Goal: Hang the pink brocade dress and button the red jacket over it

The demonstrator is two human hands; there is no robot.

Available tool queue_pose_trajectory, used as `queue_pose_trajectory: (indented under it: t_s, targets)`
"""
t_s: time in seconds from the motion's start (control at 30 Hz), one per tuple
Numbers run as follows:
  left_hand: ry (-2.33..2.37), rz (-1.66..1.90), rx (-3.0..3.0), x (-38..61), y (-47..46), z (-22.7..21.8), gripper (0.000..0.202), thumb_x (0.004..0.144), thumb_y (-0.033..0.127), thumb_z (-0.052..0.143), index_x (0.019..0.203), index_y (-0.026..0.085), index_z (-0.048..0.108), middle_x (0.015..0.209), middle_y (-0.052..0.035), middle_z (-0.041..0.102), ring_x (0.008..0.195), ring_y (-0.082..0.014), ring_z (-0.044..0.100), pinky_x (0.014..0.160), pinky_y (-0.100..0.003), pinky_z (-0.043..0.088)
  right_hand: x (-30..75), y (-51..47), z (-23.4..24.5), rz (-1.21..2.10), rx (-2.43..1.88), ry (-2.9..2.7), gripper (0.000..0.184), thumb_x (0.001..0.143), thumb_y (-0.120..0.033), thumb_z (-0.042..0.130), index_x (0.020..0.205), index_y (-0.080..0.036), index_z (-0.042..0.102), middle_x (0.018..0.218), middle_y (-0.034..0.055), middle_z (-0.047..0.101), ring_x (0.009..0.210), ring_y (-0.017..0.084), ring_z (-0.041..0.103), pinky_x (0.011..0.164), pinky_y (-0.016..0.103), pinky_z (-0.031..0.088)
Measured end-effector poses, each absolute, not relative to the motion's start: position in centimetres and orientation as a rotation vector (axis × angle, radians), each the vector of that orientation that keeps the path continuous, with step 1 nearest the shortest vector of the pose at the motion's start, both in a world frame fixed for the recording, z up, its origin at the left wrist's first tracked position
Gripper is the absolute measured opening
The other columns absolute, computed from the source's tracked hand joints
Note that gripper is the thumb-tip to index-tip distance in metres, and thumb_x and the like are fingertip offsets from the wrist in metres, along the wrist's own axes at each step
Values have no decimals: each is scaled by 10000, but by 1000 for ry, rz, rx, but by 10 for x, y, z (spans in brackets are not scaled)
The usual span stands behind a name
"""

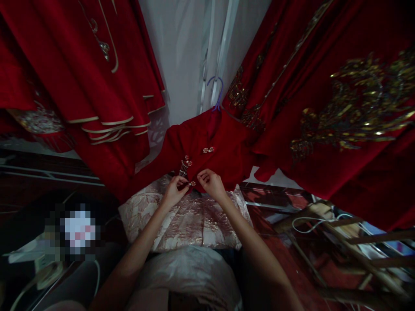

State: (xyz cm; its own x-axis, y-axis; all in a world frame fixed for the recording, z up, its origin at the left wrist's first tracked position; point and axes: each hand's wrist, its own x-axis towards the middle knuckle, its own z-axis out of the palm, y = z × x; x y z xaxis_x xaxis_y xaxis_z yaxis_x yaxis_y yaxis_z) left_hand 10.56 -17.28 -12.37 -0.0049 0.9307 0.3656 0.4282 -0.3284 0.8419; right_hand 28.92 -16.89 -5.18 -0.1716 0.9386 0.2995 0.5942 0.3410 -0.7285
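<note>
A red jacket hangs in front of me from a purple hanger. Its front carries a pale beaded clasp and a beaded ornament with dangling strands. My left hand is closed on the jacket's lower front, its fingertips beside a small beaded flower. Just right of that flower, my right hand is held in a pinch close to the fabric; whatever it holds is too small to make out. Below both hands spreads a pale, shiny brocade skirt.
Red garments with light piping hang on the left, and a red garment with gold sequins on the right. A wooden rack-like frame with a white cable stands at lower right. A blurred-out pale object is at lower left.
</note>
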Motion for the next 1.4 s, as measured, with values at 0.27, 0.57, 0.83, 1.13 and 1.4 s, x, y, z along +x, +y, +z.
queue_pose_trajectory:
  t_s: [0.27,0.57,0.83,1.13,1.4]
  targets:
    - [1255,1272,1640,108,-177,-124,188,784,353,638,849,177,626,849,-38,690,801,-155,663,810,-326,532,280,-167,-77,718,-1291,-1976,105,793,-218,620,891,-186,643,815,27,672,713,119,618,669,223,492]
    - [1252,1232,1615,108,-177,-125,237,761,378,669,855,162,635,838,-52,708,784,-166,678,795,-330,543,279,-166,-80,798,-1295,-1946,87,779,-156,635,866,-160,641,758,26,679,672,112,625,649,203,490]
    - [1276,1208,1509,109,-177,-121,317,676,425,735,783,142,640,765,-45,690,686,-148,636,681,-276,507,279,-165,-79,872,-1299,-1925,110,761,-159,649,869,-149,662,760,35,691,684,120,644,657,207,493]
    - [1152,1337,1253,115,-180,-100,351,606,416,787,798,148,666,749,-30,684,704,-138,628,719,-273,492,295,-167,-53,1094,-1249,-1970,169,750,-242,673,873,-126,676,776,53,703,697,122,644,667,224,503]
    - [862,1414,849,124,-164,-64,433,675,407,764,1017,155,684,995,-76,699,852,-145,648,886,-350,493,328,-178,-11,1573,-1114,-2168,221,721,-240,665,900,-112,672,829,76,725,693,125,645,635,236,496]
